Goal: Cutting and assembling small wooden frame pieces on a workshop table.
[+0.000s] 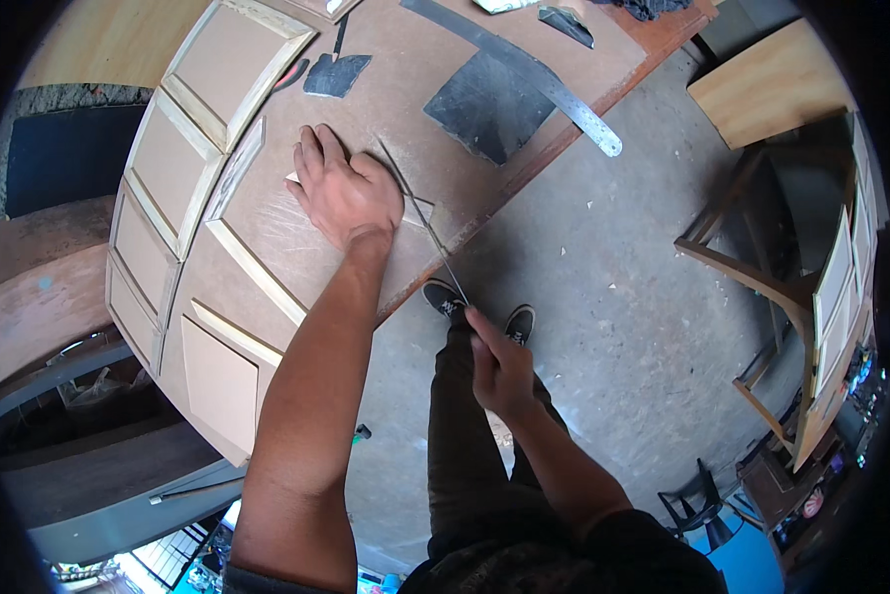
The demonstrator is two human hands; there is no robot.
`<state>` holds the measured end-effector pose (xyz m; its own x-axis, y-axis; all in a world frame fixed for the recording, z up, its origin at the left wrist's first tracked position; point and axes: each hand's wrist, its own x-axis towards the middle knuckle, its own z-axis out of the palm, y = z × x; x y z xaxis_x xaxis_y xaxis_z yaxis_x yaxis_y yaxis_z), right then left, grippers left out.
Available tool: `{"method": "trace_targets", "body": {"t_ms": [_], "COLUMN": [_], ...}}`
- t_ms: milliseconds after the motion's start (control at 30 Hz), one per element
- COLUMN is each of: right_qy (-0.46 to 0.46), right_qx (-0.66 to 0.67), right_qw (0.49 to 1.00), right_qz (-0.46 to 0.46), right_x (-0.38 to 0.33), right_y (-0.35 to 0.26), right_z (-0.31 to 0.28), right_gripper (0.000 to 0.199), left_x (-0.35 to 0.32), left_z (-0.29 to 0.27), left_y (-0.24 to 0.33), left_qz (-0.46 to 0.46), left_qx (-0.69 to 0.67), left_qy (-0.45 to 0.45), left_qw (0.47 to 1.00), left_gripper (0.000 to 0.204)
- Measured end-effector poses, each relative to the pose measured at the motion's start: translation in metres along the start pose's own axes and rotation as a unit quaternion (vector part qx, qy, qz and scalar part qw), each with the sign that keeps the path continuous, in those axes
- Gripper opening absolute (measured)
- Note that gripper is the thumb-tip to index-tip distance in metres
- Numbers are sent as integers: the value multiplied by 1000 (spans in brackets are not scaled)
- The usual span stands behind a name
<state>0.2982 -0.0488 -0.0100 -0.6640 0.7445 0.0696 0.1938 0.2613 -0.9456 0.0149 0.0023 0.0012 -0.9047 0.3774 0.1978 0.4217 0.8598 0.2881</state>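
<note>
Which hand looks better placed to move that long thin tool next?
Probably the right hand: it holds the near end of the long thin tool, while the left hand rests over a pale wood piece.

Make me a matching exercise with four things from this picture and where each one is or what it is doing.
1. left hand
2. right hand
3. long metal strip
4. dark shoes

A. on the grey floor
B. one end jutting past the tabletop
C. gripping one end of a thin tool
D. lying over a pale piece of wood

Pairs: 1-D, 2-C, 3-B, 4-A
</note>
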Motion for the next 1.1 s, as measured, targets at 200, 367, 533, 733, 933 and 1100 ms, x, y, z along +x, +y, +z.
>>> {"method": "trace_targets", "body": {"t_ms": [200,367,533,733,933,1100], "right_qy": [-25,-10,-22,-30,-57,-30], "right_qx": [-39,2,2,-26,-33,-44], "right_qw": [999,1000,1000,999,997,998], "right_qz": [0,9,9,28,44,26], "right_x": [-69,-21,-15,-65,-14,-79], "right_y": [16,-5,15,2,13,-2], "right_z": [-20,-5,-1,-23,2,-30], "right_gripper": [39,37,37,38,36,34], "left_x": [-1,1,-2,1,-2,1], "left_z": [4,1,4,-4,4,-4], "left_y": [-2,-4,-2,-1,-3,-5], "left_qz": [-2,2,-8,-3,3,-3], "left_qx": [17,30,0,-3,3,10], "left_qy": [5,12,-5,-11,-6,-13], "left_qw": [1000,999,1000,1000,1000,1000], "left_gripper": [64,62,66,66,65,65]}}
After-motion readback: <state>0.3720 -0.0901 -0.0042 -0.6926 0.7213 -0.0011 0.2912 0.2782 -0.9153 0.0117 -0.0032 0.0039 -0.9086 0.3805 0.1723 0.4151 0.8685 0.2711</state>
